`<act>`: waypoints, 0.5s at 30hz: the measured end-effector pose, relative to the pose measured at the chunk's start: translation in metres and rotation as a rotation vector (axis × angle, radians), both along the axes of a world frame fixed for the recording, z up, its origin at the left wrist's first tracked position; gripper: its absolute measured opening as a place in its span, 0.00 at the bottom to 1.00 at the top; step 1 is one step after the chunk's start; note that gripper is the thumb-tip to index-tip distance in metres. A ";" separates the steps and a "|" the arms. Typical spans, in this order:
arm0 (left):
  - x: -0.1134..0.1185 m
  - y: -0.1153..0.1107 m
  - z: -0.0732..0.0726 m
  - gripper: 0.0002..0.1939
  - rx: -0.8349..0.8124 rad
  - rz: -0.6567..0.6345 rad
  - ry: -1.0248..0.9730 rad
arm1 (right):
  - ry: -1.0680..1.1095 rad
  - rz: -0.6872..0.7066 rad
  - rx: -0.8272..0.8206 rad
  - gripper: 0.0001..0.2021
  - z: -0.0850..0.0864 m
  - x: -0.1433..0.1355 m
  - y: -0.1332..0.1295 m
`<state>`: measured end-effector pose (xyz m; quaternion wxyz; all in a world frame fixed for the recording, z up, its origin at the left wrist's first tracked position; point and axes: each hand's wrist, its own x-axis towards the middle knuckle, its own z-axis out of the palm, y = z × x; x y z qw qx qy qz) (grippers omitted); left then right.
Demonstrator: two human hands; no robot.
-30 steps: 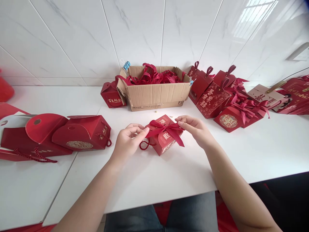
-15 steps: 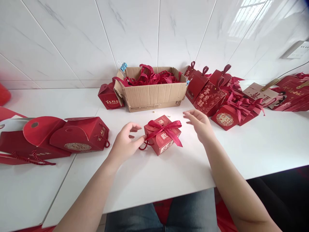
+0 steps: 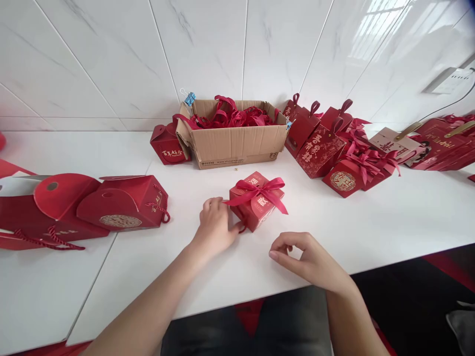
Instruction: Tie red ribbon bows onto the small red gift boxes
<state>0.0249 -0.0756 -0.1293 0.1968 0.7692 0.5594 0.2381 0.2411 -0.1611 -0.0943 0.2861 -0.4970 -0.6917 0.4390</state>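
In front of me on the white table sits a small red gift box [image 3: 254, 210] with gold characters and a pink-red ribbon bow [image 3: 260, 190] tied over its top. My left hand [image 3: 215, 222] is closed against the box's left end, thumb low by the red cord handle [image 3: 242, 228]; its fingertips are partly hidden. One ribbon tail reaches over toward these fingers. Nearer the table's front edge, right of the box and apart from it, my right hand [image 3: 306, 254] has its fingers curled and thumb close to the index finger. Nothing shows in it.
A cardboard box [image 3: 241, 146] full of red ribbons stands by the tiled wall, beside a small red box [image 3: 168, 143]. Larger red boxes [image 3: 122, 207] with cord handles line the left. Finished-looking boxes with bows [image 3: 345, 178] and handled boxes [image 3: 321, 151] crowd the right.
My right hand has come down from behind the gift box's right side toward the front edge. My left hand has moved right, against the gift box, which sits slightly farther right.
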 end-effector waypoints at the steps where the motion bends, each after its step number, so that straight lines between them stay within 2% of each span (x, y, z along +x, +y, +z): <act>1: 0.002 -0.003 0.000 0.23 0.012 -0.041 0.046 | 0.002 -0.064 0.026 0.07 -0.009 0.001 -0.001; 4: 0.007 -0.012 0.002 0.20 0.014 -0.272 0.108 | 0.031 -0.361 0.111 0.07 -0.035 0.012 -0.006; 6: 0.007 -0.016 0.005 0.19 -0.020 -0.437 0.144 | 0.071 -0.635 0.058 0.11 -0.050 0.022 -0.010; 8: 0.007 -0.017 0.008 0.20 -0.053 -0.512 0.198 | 0.117 -0.901 0.066 0.13 -0.060 0.028 -0.015; 10: 0.006 -0.016 0.010 0.22 -0.067 -0.523 0.249 | 0.156 -1.083 0.220 0.15 -0.064 0.028 -0.017; 12: 0.006 -0.015 0.011 0.22 -0.076 -0.528 0.281 | 0.192 -1.085 0.376 0.30 -0.063 0.026 -0.015; 13: 0.006 -0.014 0.012 0.22 -0.080 -0.533 0.290 | 0.209 -1.017 0.402 0.39 -0.062 0.025 -0.012; 15: 0.006 -0.013 0.012 0.23 -0.082 -0.538 0.301 | 0.223 -0.807 0.348 0.53 -0.057 0.030 -0.003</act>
